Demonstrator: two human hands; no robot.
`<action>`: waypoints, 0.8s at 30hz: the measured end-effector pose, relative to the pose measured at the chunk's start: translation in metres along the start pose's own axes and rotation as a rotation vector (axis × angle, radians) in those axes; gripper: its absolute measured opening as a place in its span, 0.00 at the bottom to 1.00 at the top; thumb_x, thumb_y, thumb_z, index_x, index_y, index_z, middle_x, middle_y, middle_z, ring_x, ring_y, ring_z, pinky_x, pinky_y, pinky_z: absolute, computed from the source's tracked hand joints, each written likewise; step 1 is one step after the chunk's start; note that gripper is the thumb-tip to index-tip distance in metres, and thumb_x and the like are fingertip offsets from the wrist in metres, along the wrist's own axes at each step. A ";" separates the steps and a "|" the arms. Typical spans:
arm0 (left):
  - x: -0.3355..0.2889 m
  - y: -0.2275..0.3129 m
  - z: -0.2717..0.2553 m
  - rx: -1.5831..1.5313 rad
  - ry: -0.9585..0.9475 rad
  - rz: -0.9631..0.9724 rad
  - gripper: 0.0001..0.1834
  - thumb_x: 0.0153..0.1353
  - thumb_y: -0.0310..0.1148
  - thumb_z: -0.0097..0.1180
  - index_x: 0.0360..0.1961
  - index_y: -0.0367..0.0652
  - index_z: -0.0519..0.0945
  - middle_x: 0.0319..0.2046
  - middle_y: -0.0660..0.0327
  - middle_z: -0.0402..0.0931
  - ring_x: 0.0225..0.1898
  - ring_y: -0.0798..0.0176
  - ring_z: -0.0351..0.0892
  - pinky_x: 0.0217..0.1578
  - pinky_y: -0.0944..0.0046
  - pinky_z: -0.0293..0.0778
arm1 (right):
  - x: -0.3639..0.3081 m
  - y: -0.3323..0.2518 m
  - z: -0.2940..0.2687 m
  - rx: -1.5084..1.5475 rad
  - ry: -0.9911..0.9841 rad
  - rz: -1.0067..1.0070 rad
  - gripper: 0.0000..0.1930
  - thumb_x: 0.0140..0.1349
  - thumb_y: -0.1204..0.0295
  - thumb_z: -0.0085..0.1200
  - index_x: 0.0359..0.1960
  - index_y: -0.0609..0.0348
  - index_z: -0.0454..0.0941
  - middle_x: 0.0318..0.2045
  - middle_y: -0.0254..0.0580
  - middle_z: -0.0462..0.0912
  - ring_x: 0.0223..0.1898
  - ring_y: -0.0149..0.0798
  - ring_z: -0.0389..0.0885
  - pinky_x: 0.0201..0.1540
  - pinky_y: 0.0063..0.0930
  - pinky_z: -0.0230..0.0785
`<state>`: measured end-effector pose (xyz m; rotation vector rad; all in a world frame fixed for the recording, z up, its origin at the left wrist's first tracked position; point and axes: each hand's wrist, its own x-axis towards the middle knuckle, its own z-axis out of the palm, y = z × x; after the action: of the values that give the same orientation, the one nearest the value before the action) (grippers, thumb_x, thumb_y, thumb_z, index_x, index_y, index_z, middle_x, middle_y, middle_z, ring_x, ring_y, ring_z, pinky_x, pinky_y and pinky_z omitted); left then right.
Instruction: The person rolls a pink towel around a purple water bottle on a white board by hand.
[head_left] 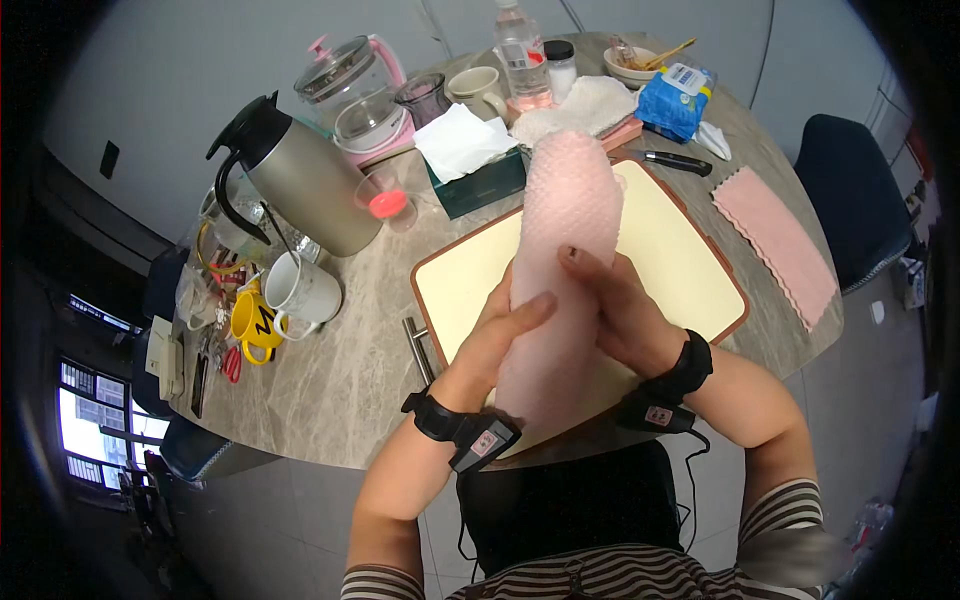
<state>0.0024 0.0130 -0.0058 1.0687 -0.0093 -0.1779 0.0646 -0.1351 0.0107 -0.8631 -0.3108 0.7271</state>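
Both hands hold a long pink cloth [568,200], folded or rolled into a thick, rounded strip with a bumpy surface. It stands tilted away from me above a cream cutting board [470,270] with a brown rim. My left hand [505,325] is closed on its left side, thumb lying across the front. My right hand [630,315] grips the right side, thumb pressed on the front; its other fingers are mostly hidden behind. Beyond the board's top edge lies a black-handled knife [680,161]. A flat pink cloth [775,245] with a scalloped edge rests at the right.
A green tissue box [475,190] stands behind the board. To the left are a steel thermos jug [310,180], a white mug [303,295] and a yellow mug [257,325]. Farther back stand a glass kettle [350,75], a plastic bottle [522,55] and blue wipes [676,103].
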 end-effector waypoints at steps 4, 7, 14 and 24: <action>-0.003 0.004 0.003 -0.050 -0.024 -0.073 0.39 0.54 0.31 0.58 0.65 0.38 0.53 0.57 0.53 0.64 0.58 0.57 0.64 0.59 0.60 0.59 | 0.000 -0.005 -0.002 -0.023 -0.005 0.006 0.26 0.58 0.57 0.54 0.50 0.65 0.66 0.43 0.43 0.74 0.44 0.36 0.74 0.47 0.29 0.68; -0.003 0.006 0.007 -0.031 -0.057 -0.121 0.40 0.52 0.33 0.59 0.64 0.36 0.55 0.57 0.52 0.65 0.58 0.57 0.65 0.59 0.60 0.58 | 0.001 -0.006 -0.004 -0.024 0.005 -0.033 0.25 0.57 0.57 0.53 0.49 0.64 0.67 0.41 0.42 0.75 0.43 0.34 0.74 0.45 0.29 0.68; -0.003 0.007 0.014 0.146 -0.056 -0.126 0.38 0.47 0.36 0.60 0.59 0.34 0.60 0.47 0.52 0.72 0.48 0.55 0.74 0.51 0.60 0.70 | 0.017 -0.021 -0.022 -0.112 0.185 -0.195 0.20 0.60 0.59 0.53 0.47 0.61 0.71 0.38 0.37 0.77 0.39 0.30 0.75 0.41 0.26 0.68; -0.013 0.010 0.013 -0.236 -0.039 -0.158 0.39 0.45 0.50 0.58 0.55 0.38 0.66 0.39 0.47 0.74 0.34 0.51 0.78 0.31 0.56 0.77 | 0.034 -0.027 -0.035 0.284 0.187 -0.215 0.21 0.68 0.55 0.40 0.52 0.58 0.69 0.43 0.36 0.78 0.44 0.32 0.75 0.49 0.29 0.67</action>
<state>-0.0105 0.0080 0.0104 0.8302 0.0599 -0.3341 0.1193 -0.1437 0.0088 -0.6110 -0.1262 0.4720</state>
